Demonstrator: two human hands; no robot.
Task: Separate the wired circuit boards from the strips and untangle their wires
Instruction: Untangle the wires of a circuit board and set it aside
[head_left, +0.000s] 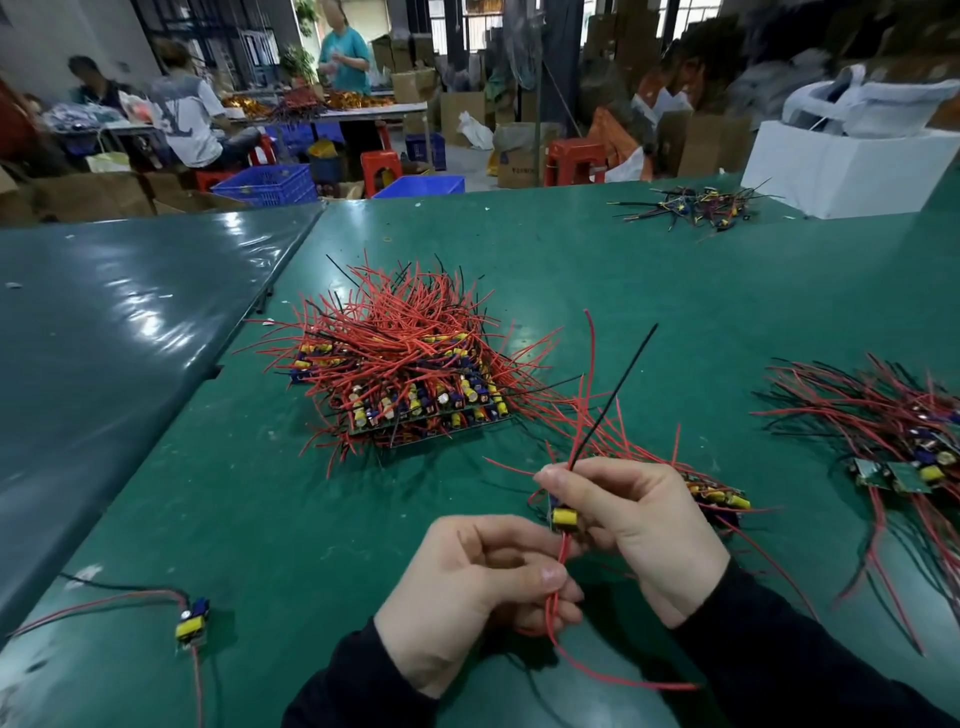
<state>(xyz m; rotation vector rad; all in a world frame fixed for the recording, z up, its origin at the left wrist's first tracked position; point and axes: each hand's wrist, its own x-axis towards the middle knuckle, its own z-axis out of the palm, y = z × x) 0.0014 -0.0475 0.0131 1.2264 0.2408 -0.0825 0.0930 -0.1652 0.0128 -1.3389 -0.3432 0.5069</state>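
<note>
step: pull 1 wired circuit board (563, 518) free of its strip, wires teased out
how to do it well: keep the board pinched steady, draw the red wire (558, 587) slowly down and away; judged risk is snagging on the neighbouring leads, so slide, don't yank
right hand (639, 525): fingers curled, thumb and forefinger pinching board and upper wires
left hand (478, 587): fingers curled, pinching the red wire just below the board
board look: small, yellow block component, blue part behind, red and black leads sticking up
board place: held above tabletop, near front edge, centre
strip (719, 499): just beyond right hand
big pile (410, 364): mid tabletop, red wire tangle on stacked strips
done board (192, 621): front left corner
</note>
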